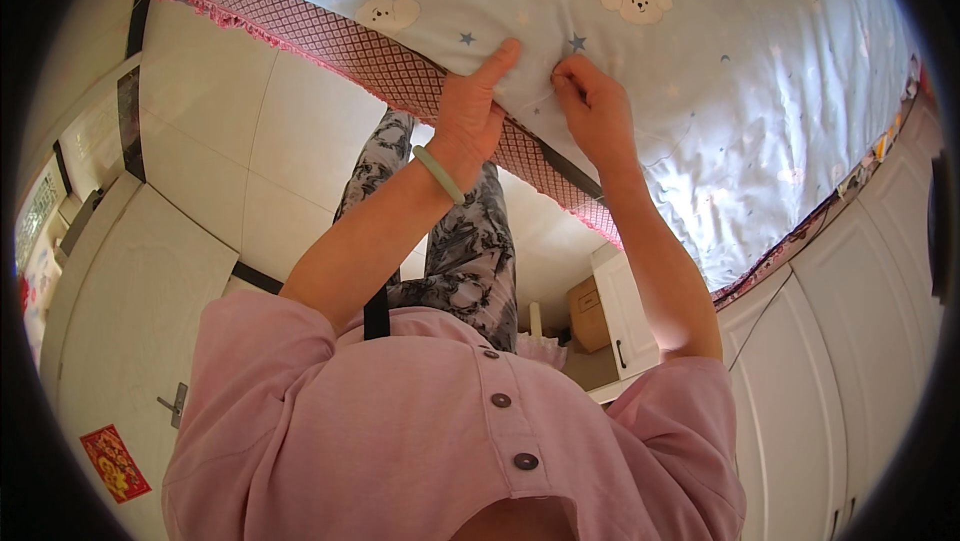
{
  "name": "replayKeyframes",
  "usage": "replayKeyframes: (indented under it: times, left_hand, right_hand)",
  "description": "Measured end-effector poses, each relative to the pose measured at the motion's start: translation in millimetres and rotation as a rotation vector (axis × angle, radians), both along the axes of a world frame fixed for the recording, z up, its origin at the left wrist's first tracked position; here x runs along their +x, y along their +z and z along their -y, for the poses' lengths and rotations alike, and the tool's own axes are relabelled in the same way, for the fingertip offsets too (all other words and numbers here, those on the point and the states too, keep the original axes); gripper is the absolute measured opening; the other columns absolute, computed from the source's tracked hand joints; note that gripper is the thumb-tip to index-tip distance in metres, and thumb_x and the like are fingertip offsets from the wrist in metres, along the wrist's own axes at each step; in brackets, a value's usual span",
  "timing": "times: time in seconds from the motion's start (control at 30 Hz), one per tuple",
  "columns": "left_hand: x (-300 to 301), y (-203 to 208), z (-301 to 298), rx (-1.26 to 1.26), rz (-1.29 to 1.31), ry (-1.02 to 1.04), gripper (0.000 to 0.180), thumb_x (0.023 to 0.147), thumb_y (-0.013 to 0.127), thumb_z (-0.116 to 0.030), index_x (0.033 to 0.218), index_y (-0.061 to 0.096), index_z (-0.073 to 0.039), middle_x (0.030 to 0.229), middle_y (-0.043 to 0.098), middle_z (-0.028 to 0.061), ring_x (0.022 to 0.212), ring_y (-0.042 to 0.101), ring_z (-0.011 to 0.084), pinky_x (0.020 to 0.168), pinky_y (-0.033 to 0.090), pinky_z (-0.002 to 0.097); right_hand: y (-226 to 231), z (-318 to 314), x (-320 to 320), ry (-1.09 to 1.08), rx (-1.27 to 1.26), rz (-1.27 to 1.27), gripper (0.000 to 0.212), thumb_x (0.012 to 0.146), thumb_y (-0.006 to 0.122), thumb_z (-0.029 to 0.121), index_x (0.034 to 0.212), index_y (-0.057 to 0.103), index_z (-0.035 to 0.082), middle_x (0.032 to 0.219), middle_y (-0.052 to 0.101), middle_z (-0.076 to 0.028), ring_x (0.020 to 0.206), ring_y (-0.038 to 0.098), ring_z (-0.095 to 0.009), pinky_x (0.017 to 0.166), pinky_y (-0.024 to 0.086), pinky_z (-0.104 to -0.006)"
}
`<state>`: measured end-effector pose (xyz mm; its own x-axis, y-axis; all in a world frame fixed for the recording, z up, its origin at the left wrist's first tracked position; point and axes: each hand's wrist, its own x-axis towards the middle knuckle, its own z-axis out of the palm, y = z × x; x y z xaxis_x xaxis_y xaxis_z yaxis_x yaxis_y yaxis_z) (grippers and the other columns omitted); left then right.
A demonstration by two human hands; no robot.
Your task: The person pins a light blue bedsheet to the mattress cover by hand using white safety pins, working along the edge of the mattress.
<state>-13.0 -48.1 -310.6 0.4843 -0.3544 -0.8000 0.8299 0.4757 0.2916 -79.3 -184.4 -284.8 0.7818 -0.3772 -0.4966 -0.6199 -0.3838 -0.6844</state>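
Note:
A pale blue quilt point(690, 71) printed with white dog faces, stars and moons spreads over the far side. My left hand point(472, 116) grips its near edge, thumb lying on top and fingers curled under, partly hidden. To the right, my right hand point(597, 111) is closed in a pinch just above the quilt's surface. What sits between those fingertips is too small to make out; a faint thread-like line shows beside them. Below the quilt's edge hangs a brown-and-pink checked cloth point(330, 41) with a pink fringe.
Pale floor tiles point(205, 111) lie at the left, near a white door point(150, 311) with a metal handle. White cabinets point(790, 371) line the right. A cardboard box point(588, 316) stands low beside a small cabinet. My patterned trouser legs point(470, 261) are under the cloth's edge.

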Motion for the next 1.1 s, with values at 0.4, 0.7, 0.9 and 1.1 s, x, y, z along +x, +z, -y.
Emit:
replayKeyframes:
  times: [0.4,0.7,0.9,1.1]
  left_hand:
    - [6,-25,-8,-0.254,-0.181,-0.140,0.040,0.094,0.059,-0.027,0.127,0.051,-0.005,0.125,0.058,0.0082,0.116,0.055,0.0231,0.099,0.047,0.0416]
    - [9,-22,-8,-0.261,-0.248,-0.087,0.034,0.089,0.067,-0.015,0.118,0.056,-0.003,0.117,0.060,0.0073,0.109,0.058,0.0213,0.096,0.049,0.0382]
    - [9,-20,-7,-0.266,-0.273,-0.063,0.033,0.088,0.068,-0.015,0.116,0.057,-0.002,0.115,0.061,0.0081,0.106,0.060,0.0213,0.093,0.051,0.0373]
    - [8,-14,-5,-0.216,-0.283,-0.100,0.035,0.089,0.066,-0.016,0.120,0.055,-0.004,0.118,0.060,0.0078,0.107,0.059,0.0205,0.091,0.051,0.0375]
  right_hand:
    - [5,10,-7,-0.127,0.365,-0.030,0.006,0.090,0.059,0.006,0.095,0.062,0.004,0.072,0.054,0.006,0.065,0.044,-0.003,0.059,0.036,-0.0195]
    - [6,-16,2,0.027,-0.115,0.114,0.003,0.090,0.055,0.009,0.088,0.054,0.007,0.069,0.059,-0.013,0.062,0.058,-0.033,0.057,0.045,-0.0389]
    - [1,-25,9,0.050,-0.240,0.117,0.012,0.091,0.056,0.015,0.091,0.048,0.006,0.069,0.060,-0.015,0.065,0.059,-0.038,0.059,0.046,-0.0437]
    - [13,-36,25,-0.023,-0.245,0.025,0.024,0.089,0.060,0.024,0.096,0.047,0.005,0.067,0.059,-0.013,0.064,0.060,-0.035,0.059,0.046,-0.0445]
